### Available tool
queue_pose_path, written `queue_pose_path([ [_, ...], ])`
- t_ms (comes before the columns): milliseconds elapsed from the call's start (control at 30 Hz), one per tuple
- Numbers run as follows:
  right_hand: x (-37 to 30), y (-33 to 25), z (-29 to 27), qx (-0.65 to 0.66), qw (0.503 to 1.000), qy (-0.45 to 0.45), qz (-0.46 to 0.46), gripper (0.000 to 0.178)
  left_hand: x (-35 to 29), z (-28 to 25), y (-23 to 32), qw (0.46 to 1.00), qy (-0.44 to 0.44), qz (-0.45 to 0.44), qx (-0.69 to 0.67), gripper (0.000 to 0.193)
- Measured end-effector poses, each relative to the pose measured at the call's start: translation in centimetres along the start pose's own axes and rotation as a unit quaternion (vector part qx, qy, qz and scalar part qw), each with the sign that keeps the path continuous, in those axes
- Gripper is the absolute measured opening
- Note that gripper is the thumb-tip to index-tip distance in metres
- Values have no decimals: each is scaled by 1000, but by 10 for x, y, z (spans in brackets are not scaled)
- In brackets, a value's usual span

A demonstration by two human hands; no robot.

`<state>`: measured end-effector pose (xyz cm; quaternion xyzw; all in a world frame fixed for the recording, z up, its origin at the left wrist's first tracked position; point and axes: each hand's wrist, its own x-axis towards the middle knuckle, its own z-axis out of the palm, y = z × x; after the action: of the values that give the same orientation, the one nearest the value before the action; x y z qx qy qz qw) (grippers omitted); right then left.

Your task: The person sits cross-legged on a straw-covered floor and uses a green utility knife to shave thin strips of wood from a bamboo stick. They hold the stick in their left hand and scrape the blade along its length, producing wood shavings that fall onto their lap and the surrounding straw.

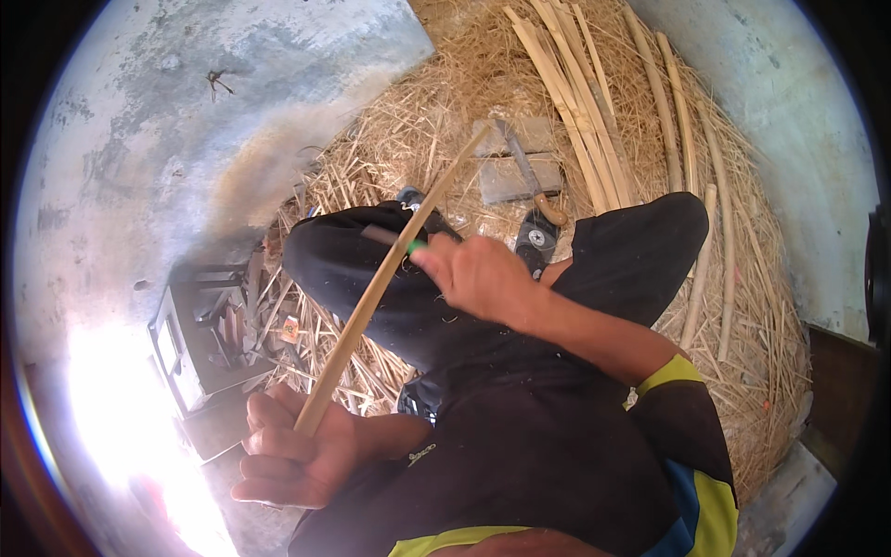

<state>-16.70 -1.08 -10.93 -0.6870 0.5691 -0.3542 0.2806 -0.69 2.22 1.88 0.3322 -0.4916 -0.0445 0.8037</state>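
A long, pale bamboo strip [364,311] slants up and away across my lap. My left hand [302,446] is closed around its near end, low on the left. My right hand [483,278] is closed on a knife [379,235] with a green handle, partly hidden by my fingers. Its dark blade lies across the strip above my left thigh; the strip covers part of it, and I cannot tell whether the edge touches. The far end of the strip reaches toward two flat blocks [520,179] on the floor.
A larger blade with a wooden handle [549,209] rests on the blocks beyond my crossed legs. Split bamboo strips [575,102] lie at the far right, with round canes [698,265] nearer. Shavings [445,79] cover the floor. A frame-like box [209,343] stands left, beneath a pale wall [167,121].
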Motion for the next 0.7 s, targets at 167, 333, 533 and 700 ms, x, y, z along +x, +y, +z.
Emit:
queue_pose_path([
  [167, 16, 33, -5, -43, 997, -16, 57, 44, 1, 9, 0, 997, -33, -10, -68, 48],
  [333, 20, 34, -1, -82, 996, -18, -11, 50, 2, 6, -2, 983, -5, 73, 170, 49],
  [533, 27, 53, 5, -55, 994, -47, 81, 46, 5, 0, 0, 990, -105, -10, -89, 47],
  [700, 44, 136, 33, -165, 985, 14, 57, 44, 5, 4, 3, 1000, -22, 8, -4, 46],
])
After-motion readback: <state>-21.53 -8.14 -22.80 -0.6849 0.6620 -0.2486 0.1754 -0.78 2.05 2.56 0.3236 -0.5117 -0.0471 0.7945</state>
